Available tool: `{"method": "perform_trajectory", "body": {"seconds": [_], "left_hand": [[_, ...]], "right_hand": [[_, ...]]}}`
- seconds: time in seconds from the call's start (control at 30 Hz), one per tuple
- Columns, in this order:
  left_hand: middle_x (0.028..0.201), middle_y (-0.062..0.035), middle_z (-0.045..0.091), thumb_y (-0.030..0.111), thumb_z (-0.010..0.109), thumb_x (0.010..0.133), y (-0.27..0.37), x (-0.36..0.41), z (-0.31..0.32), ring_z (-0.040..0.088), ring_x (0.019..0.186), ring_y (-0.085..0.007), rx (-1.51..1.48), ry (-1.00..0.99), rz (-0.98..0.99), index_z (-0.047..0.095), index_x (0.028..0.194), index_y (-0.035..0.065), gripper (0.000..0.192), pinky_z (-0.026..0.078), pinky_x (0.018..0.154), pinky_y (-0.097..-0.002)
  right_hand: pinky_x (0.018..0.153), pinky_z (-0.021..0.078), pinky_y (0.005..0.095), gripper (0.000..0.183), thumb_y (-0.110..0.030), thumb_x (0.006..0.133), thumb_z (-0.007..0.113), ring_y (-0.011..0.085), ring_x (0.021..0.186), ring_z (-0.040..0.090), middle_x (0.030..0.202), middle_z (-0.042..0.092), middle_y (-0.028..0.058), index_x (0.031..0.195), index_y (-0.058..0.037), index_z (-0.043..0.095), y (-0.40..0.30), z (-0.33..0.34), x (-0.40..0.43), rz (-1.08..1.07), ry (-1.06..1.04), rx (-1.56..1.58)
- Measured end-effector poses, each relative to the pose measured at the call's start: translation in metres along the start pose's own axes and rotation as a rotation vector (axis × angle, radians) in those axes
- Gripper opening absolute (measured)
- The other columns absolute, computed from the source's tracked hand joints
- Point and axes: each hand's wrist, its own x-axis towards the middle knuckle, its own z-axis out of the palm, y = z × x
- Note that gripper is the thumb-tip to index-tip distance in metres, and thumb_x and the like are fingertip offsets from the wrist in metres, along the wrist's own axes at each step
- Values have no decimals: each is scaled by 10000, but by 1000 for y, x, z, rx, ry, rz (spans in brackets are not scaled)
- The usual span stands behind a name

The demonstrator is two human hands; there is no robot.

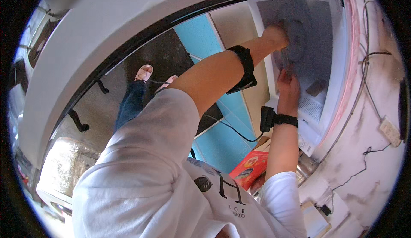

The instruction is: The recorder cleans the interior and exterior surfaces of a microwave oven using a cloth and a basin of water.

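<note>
My left hand [276, 38] is blurred, over the dark grey interior [318, 45] of a white-framed appliance at the upper right. Below it, my right hand [289, 84] has its fingers drawn together around the lower end of a thin, see-through item [283, 60]. That item spans the space between both hands; its kind cannot be told. Whether my left fingers are closed on it is unclear. A small dark rectangular object [316, 87] lies right of my right hand, above a white perforated panel [310, 108]. Black straps with devices sit on my left forearm and right wrist.
A long white panel [106, 16] with a black edge strip curves across the top and left. Pink cloth [351, 45] borders the appliance. Cables and a power strip [390, 131] run along the stained wall. A red printed box [253, 165] stands near my body. Slippered feet [144, 72] show below.
</note>
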Motion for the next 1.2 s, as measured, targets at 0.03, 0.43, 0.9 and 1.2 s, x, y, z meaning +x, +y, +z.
{"method": "perform_trajectory", "body": {"seconds": [0.03,0.43,0.9,1.2], "left_hand": [[992,-221,513,75,671,545,0,-1,-3,483,980,-301,-36,15,-25,311,1146,-43,710,416,798,-340],[993,-217,508,46,611,587,-10,2,-2,508,945,-296,-167,85,-81,414,1038,-50,502,433,774,-323],[930,-278,505,103,542,634,0,-7,6,524,883,-351,-21,109,-30,359,990,-126,461,450,727,-356],[854,-246,546,115,532,634,3,-14,-1,555,800,-342,-10,104,-37,405,986,-94,428,461,693,-387]], "right_hand": [[698,486,343,253,-139,861,302,243,832,546,934,545,148,975,11,470,1,4,4,-17,98,-27],[688,488,329,273,-167,867,294,244,826,554,940,562,120,994,-20,486,-3,-10,31,26,4,-70],[668,493,353,319,-193,879,261,236,816,572,934,572,126,1012,-1,478,-18,-14,35,31,-6,-127],[629,512,369,258,-161,833,359,284,791,570,929,557,158,1004,-4,471,-24,-10,41,112,-21,-126]]}}
